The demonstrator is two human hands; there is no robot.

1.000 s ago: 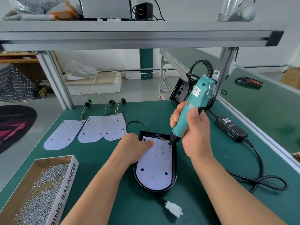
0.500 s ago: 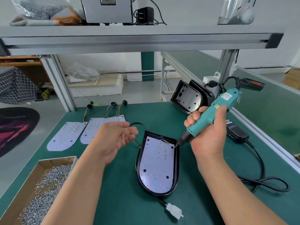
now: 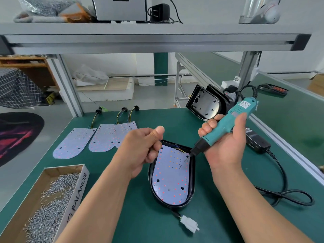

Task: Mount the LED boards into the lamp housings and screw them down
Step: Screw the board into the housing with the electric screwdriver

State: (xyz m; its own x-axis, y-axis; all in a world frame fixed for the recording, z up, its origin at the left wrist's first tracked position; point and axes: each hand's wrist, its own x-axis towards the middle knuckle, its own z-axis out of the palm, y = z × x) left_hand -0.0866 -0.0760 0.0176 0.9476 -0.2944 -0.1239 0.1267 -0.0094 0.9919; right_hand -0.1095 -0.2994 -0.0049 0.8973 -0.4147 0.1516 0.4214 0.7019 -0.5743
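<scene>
A black lamp housing (image 3: 193, 181) lies on the green mat with a white LED board (image 3: 172, 178) seated in it. My right hand (image 3: 226, 146) grips a teal electric screwdriver (image 3: 233, 118), tilted, with its bit touching the board's upper right corner. My left hand (image 3: 142, 148) hovers over the housing's upper left edge, fingers curled and thumb on top; nothing shows in it. Three loose LED boards (image 3: 103, 139) with wire tails lie at the back left. Empty black housings (image 3: 205, 106) lean at the back right.
A cardboard box of silver screws (image 3: 52, 204) sits at the front left. The housing's lead ends in a white connector (image 3: 189, 223) near the front. A black power adapter (image 3: 257, 142) and its looped cable (image 3: 289, 197) lie to the right. A metal shelf spans overhead.
My left hand left the board, opened palm-up, then curled its fingers and came back over the housing. The screwdriver swung from upright to tilted right; its bit is at the board's upper right corner.
</scene>
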